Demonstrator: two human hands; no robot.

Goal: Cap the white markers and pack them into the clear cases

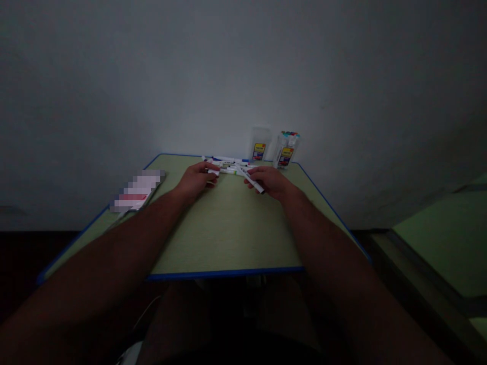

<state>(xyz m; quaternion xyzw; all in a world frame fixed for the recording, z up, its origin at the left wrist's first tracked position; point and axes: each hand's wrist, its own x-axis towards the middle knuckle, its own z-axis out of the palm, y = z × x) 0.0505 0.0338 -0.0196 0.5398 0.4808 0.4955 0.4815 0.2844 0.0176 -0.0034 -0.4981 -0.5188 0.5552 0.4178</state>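
My right hand (271, 181) is closed around a white marker (254, 181), which slants with its dark end toward me. On the left, my left hand (195, 180) has its thumb and fingers closed on another white marker (213, 172), only part of which shows. Between and behind both hands lies a loose pile of white markers (230, 160), some with blue, pink or green bands. My fingers are close to that pile, and its individual pens are hard to separate in the dim light.
A clear plastic case (259, 147) stands at the table's back edge against the wall. Beside it is a second case (286, 150) filled with coloured-cap markers. A flat, blurred-out device (139, 190) with a cable lies at left on the blue-edged table (228, 238).
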